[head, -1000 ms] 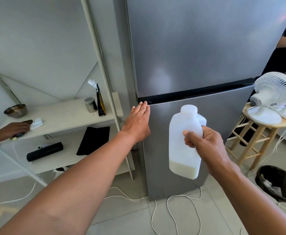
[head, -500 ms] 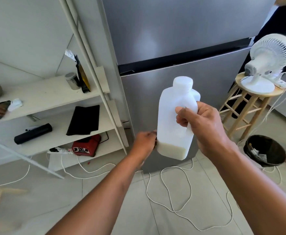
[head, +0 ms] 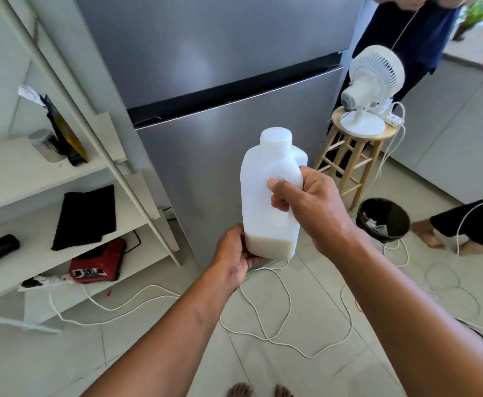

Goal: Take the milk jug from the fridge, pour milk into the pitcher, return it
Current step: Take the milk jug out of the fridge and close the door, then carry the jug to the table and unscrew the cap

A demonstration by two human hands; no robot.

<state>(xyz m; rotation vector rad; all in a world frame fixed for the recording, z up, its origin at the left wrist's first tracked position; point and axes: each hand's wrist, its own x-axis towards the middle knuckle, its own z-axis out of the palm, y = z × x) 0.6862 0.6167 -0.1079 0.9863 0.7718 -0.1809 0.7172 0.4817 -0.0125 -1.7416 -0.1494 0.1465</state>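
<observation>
Milk jug (head: pixel 266 196) is held upright, cap on, in front of the closed fridge (head: pixel 234 90); a shallow layer of milk sits at its bottom. Its handle is clenched by the right hand (head: pixel 306 204), its base cupped by the left hand (head: pixel 236 256) at seven o'clock. No pitcher is seen, so whether pouring is done cannot be judged. Either way, a hand must be freed next. At three o'clock, scraps are held in a black bin (head: pixel 383 222).
</observation>
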